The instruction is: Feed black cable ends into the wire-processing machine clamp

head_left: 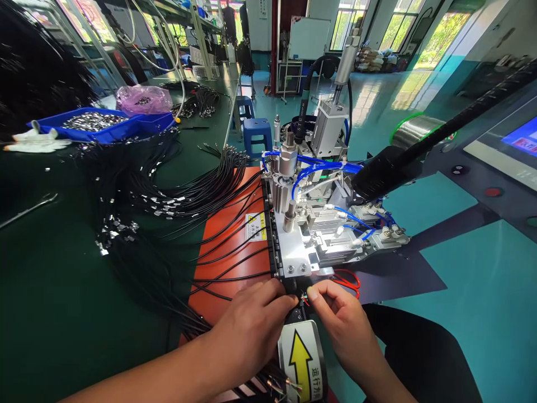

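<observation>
A workshop with a glossy teal floor (461,291) fills the background, with windows along the top of the frame, a whiteboard (310,36) at top centre and blue stools (257,134) just below it. A dark green bench (42,280) covers the left side. In its upper left part a blue tray (84,135) of small metal pieces stands beside a pink plastic bag (145,101), with a white glove (36,140) near the left edge. Bundles of black cables (197,193) spread towards the middle, several strands crossing an orange-red panel (254,260) to a metal machine (293,246) with blue tubes.

On the panel, a white-and-yellow label (257,226) carries characters too small to read. At bottom centre, a white plate (301,358) bears a yellow arrow pointing up the frame and the Chinese characters 运行方, with a further one partly cut off. The screen (522,137) at the right edge shows blue and pink areas, its text illegible; below it is a red button (493,192).

The cable end (303,298), with small coloured wires, is at lower centre, just below the machine's front corner. The left hand (255,322) and right hand (344,324) are both narrowed to a fingertip pinch on it, one from each side.
</observation>
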Tool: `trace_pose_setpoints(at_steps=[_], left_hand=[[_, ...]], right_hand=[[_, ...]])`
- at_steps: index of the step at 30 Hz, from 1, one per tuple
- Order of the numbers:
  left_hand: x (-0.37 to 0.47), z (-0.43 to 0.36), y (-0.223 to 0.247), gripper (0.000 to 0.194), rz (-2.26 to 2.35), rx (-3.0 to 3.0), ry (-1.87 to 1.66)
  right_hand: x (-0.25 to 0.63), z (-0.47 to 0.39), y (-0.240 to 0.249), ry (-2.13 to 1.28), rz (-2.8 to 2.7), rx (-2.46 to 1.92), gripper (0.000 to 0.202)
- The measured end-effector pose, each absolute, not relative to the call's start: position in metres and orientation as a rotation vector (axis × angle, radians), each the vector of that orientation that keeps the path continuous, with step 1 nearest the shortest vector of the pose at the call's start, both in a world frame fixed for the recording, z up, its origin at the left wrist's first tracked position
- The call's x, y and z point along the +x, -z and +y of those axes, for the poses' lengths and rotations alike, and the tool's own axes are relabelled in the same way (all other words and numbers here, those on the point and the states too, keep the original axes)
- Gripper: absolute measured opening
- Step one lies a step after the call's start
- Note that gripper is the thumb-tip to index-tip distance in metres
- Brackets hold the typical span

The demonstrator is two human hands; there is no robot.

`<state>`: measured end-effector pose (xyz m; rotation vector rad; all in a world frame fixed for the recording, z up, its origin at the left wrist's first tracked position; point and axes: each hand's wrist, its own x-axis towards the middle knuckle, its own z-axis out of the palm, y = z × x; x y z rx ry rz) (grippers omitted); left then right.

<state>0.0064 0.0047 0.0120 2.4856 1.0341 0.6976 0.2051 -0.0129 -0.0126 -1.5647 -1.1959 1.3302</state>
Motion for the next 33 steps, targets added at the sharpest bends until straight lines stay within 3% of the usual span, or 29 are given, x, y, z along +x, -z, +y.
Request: trace_pose_setpoints(at_steps=[17, 28, 33], left_hand=[[0.006, 0.004, -0.008, 0.032, 1.045, 2.516, -0.669], [0.002, 0.0, 0.0, 0.052, 1.063, 2.605, -0.549], [0.001, -0.001, -0.004, 0.045, 1.057, 2.639, -0.496]], right_hand=[[0.204, -0.013, 0.014, -1.264, -1.238, -1.625, 0.032], [0.201, -0.015, 0.017, -1.197, -1.305, -1.68, 0.034], [0.199, -0.016, 0.02, -1.12, -1.341, -1.679, 0.034]])
